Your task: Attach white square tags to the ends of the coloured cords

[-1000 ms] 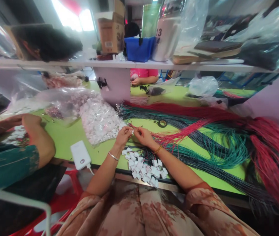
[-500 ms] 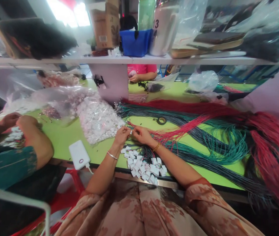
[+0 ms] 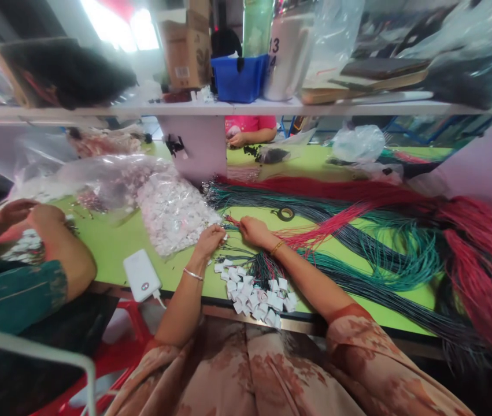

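Observation:
My left hand (image 3: 211, 240), a silver bangle on its wrist, is closed in a pinch on a small white piece at the fingertips. To its right, my right hand (image 3: 254, 231) has its fingers pressed together at the tips of the red wires (image 3: 315, 231); its exact hold is too small to tell. Below both hands lies a pile of white connectors (image 3: 256, 297) with dark wires (image 3: 265, 268) running up from it. A clear bag of white connectors (image 3: 174, 211) rests just left of my left hand.
Green and black wires (image 3: 358, 283) stretch right across the green table (image 3: 111, 245). Black tape (image 3: 285, 214) lies behind my right hand. A white power bank (image 3: 141, 274) sits at the front edge. One person's arms (image 3: 61, 237) are at left; another person's arm (image 3: 252, 137) is opposite.
My hands have moved apart: the left one slightly left and down, the right one a little right and up to the red wire tips. More of the dark wires shows between them.

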`<state>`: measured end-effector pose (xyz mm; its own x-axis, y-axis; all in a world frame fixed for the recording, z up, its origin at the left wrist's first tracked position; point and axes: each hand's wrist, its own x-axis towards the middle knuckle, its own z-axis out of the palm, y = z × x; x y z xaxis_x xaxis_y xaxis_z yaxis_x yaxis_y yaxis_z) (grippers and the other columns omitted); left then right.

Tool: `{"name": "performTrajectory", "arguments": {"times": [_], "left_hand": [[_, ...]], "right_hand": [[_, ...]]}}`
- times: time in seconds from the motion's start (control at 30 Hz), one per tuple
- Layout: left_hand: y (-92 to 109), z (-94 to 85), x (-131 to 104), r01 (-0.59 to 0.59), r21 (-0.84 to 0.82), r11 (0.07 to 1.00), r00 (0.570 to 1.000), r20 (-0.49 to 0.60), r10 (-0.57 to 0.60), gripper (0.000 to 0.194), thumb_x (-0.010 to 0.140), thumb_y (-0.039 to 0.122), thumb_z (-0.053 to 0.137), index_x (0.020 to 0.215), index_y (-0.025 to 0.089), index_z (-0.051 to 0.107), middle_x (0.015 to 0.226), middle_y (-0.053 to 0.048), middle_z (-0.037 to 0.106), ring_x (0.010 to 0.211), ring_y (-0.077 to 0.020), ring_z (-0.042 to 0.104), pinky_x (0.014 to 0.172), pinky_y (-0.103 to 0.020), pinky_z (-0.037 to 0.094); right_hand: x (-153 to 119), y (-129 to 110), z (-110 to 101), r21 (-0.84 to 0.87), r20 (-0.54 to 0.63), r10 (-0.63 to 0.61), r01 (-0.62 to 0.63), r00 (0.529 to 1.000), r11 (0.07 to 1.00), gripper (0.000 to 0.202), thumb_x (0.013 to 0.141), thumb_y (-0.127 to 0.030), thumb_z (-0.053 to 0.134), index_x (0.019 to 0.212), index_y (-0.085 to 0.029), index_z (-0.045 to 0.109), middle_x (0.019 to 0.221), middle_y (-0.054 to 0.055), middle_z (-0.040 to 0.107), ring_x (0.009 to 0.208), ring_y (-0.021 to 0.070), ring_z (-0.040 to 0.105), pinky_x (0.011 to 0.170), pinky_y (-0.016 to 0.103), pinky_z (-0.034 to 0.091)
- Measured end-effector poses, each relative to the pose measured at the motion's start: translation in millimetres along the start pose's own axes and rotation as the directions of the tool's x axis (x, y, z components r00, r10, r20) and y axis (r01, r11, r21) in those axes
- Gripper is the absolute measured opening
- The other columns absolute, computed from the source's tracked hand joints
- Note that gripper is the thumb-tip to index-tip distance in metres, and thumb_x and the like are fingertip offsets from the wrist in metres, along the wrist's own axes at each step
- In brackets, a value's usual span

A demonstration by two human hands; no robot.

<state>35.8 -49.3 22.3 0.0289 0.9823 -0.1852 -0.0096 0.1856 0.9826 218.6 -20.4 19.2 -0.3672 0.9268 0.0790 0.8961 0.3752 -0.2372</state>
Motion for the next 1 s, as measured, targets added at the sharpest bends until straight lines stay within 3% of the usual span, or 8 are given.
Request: {"name": "performTrajectory", "arguments": {"times": [0.17, 0.4, 0.5, 0.63, 0.77, 1.0], "left_hand": [[4.5, 5.9, -3.7, -0.043, -0.086, 0.995, 0.999, 0.027, 0.045, 0.017, 0.061, 0.024, 0.069, 0.069, 0.015, 0.058, 0.061, -0.001, 0.062, 0.051, -0.0071, 0.047, 0.05, -0.02, 0.032], [0.9, 6.7, -1.7, -0.005, -0.188, 0.982, 0.998, 0.062, 0.017, 0.021, 0.06, 0.025, 0.073, 0.073, 0.014, 0.06, 0.072, -0.004, 0.067, 0.053, -0.0065, 0.049, 0.052, -0.02, 0.034], [-0.3, 7.2, -1.2, -0.015, -0.206, 0.978, 0.998, 0.057, 0.027, 0.02, 0.06, 0.024, 0.072, 0.073, 0.014, 0.06, 0.073, -0.004, 0.067, 0.055, -0.0064, 0.049, 0.053, -0.02, 0.035], [-0.5, 8.3, -1.6, -0.016, -0.261, 0.965, 0.997, 0.066, 0.035, 0.021, 0.061, 0.024, 0.074, 0.074, 0.014, 0.061, 0.076, -0.003, 0.066, 0.058, -0.0064, 0.051, 0.055, -0.02, 0.037], [-0.5, 8.7, -2.4, -0.023, -0.319, 0.948, 0.996, 0.071, 0.048, 0.022, 0.062, 0.024, 0.076, 0.076, 0.015, 0.061, 0.069, 0.001, 0.059, 0.059, -0.0067, 0.051, 0.057, -0.02, 0.038], [-4.6, 12.0, -2.1, 0.036, -0.447, 0.894, 0.993, 0.115, 0.018, 0.022, 0.066, 0.022, 0.075, 0.081, 0.015, 0.06, 0.078, -0.001, 0.063, 0.063, -0.0068, 0.053, 0.062, -0.02, 0.042]], "right_hand": [[-3.1, 12.8, -7.1, 0.09, -0.053, -0.035, 0.04, 0.998, 0.995, 0.02, 0.093, -0.022, 0.04, 0.095, -0.015, 0.059, 0.092, 0.01, 0.065, 0.08, 0.0188, 0.055, 0.069, 0.027, 0.032], [-2.1, 15.5, -17.2, 0.053, -0.075, 0.067, -0.063, 0.995, 0.997, 0.018, 0.09, -0.02, 0.043, 0.095, -0.013, 0.059, 0.096, 0.014, 0.064, 0.077, 0.0189, 0.053, 0.065, 0.028, 0.029], [0.3, 11.7, -19.2, 0.206, -0.12, 0.067, -0.042, 0.991, 0.978, 0.017, 0.089, -0.02, 0.042, 0.092, -0.014, 0.058, 0.083, 0.009, 0.064, 0.07, 0.0167, 0.05, 0.063, 0.027, 0.03], [10.2, -1.8, -22.4, 0.508, -0.197, -0.007, 0.108, 0.98, 0.855, 0.015, 0.086, -0.026, 0.047, 0.081, -0.016, 0.056, 0.072, 0.002, 0.06, 0.063, 0.0123, 0.047, 0.061, 0.023, 0.032], [17.8, -18.9, -26.9, 0.672, -0.259, -0.042, 0.212, 0.965, 0.71, 0.017, 0.081, -0.031, 0.052, 0.076, -0.015, 0.056, 0.07, -0.001, 0.058, 0.061, 0.0105, 0.046, 0.06, 0.022, 0.034], [0.9, -12.5, -22.4, 0.748, -0.166, 0.007, 0.122, 0.986, 0.652, 0.028, 0.08, -0.04, 0.052, 0.065, -0.016, 0.054, 0.06, -0.003, 0.049, 0.058, 0.0097, 0.039, 0.055, 0.023, 0.029]]}}
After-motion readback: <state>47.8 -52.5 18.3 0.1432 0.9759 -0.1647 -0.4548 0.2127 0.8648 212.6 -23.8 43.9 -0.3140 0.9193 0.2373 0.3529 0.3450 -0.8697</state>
